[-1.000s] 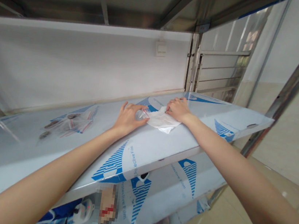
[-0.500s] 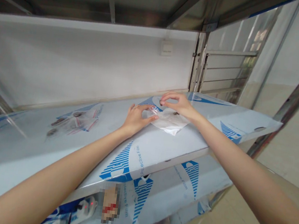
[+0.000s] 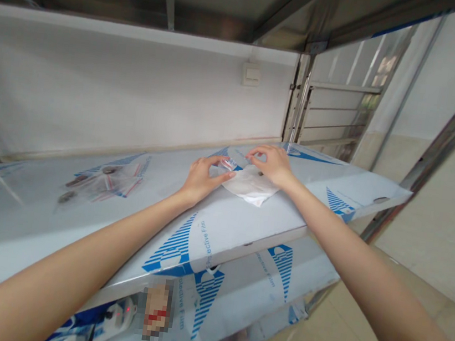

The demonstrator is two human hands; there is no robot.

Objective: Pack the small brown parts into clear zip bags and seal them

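Observation:
My left hand (image 3: 203,178) pinches the edge of a small clear plastic bag (image 3: 229,164) between thumb and fingers. Just right of it, my right hand (image 3: 271,162) is closed in a pinch above a white tissue (image 3: 250,186); what its fingertips hold, if anything, is too small to make out. The tissue lies spread on the film-covered board, with a small dark item partly visible on it by my right hand. Farther left on the board lie clear zip bags (image 3: 123,180) with red-lined openings, holding several dark round pieces (image 3: 110,169).
The board (image 3: 224,226) has blue-printed protective film. A metal frame (image 3: 299,101) stands behind, with a panel overhead and a wall switch (image 3: 251,75). A power strip (image 3: 119,318) and a blurred-out object (image 3: 157,311) are below the front edge.
The view has shifted slightly. The dark item that showed at my right fingertips is no longer visible there. My left hand keeps its hold on the bag.

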